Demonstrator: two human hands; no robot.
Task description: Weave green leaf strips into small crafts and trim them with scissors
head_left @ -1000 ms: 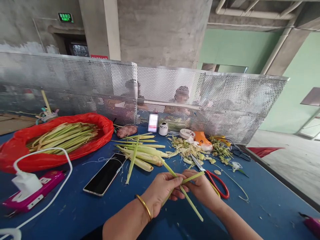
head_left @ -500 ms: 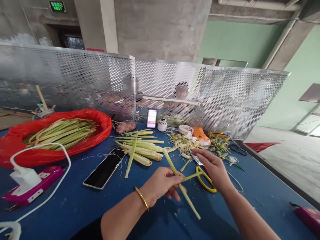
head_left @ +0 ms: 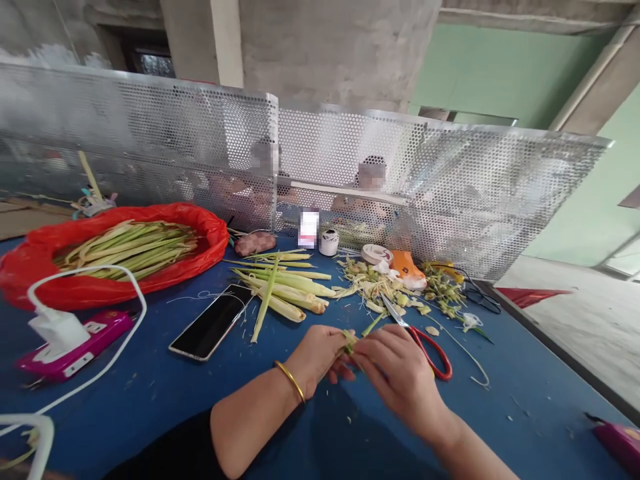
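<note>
My left hand (head_left: 325, 357), with a gold bangle at the wrist, pinches a small folded piece of green plant strip (head_left: 349, 341). My right hand (head_left: 400, 373) meets it there, its thumb and fingers closed on the same strip. Fingers cover most of the strip. Just beyond my right hand lies a pair of scissors (head_left: 443, 367) with red handles, blades toward the plant scraps. Several pale green stalks (head_left: 290, 290) lie in a pile ahead of my left hand, with one thin strip (head_left: 266, 300) across them.
On the blue table (head_left: 165, 427) are a black-screened phone (head_left: 213, 323), a red bag (head_left: 215, 233) of long strips and a purple power strip (head_left: 80, 357) with a white cable. A scrap heap (head_left: 373, 283), tape roll (head_left: 377, 255) and white jar (head_left: 329, 243) stand by the perforated screen (head_left: 330, 147).
My right hand has left the scissors and come over to my left hand. The long crossing strips between my fingers are now a short folded bunch. The view has shifted slightly.
</note>
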